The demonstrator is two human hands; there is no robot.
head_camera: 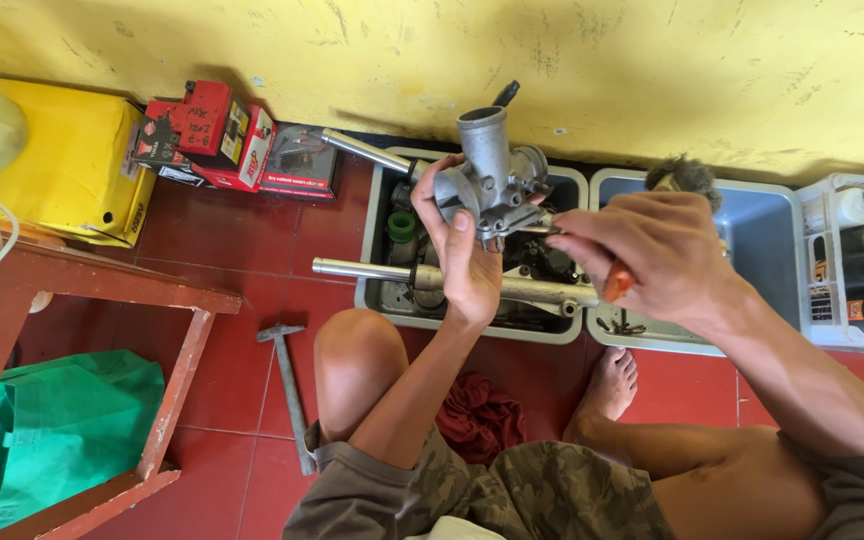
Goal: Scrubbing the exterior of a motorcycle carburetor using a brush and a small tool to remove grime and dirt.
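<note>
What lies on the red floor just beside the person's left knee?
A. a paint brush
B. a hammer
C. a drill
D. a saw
B: a hammer with a metal head and long handle lies on the tiles between the knee and the wooden stool.

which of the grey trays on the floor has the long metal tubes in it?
The grey tray behind the left hand, nearer the red boxes. Two chrome tubes lie across it. The neighbouring tray behind the right hand holds none.
</note>
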